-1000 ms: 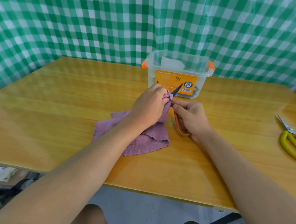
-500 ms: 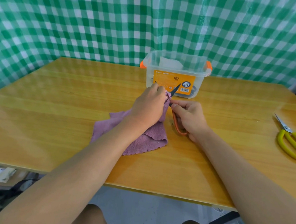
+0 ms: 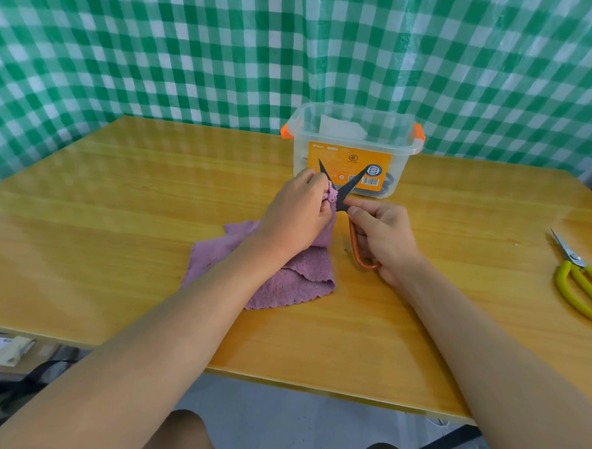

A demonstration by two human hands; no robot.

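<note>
The left hand (image 3: 296, 217) pinches a bunched corner of the purple microfibre cloth (image 3: 284, 285) between curled fingers, lifting it off the wooden bench (image 3: 116, 215). The rest of the cloth lies rumpled on the bench beneath the left wrist and forearm. The right hand (image 3: 386, 239) is curled round the loop handle of the orange-handled scissors with black blades (image 3: 349, 191), thumb pressed near the pivot. The blades stand spread in a V, points up and away from the person, and the pinched cloth corner sits against them at the base of the V. Just behind the blades stands a clear plastic box with orange clips and an orange label (image 3: 351, 148). Yellow-handled scissors (image 3: 583, 284) lie well apart at the bench's right edge.
</note>
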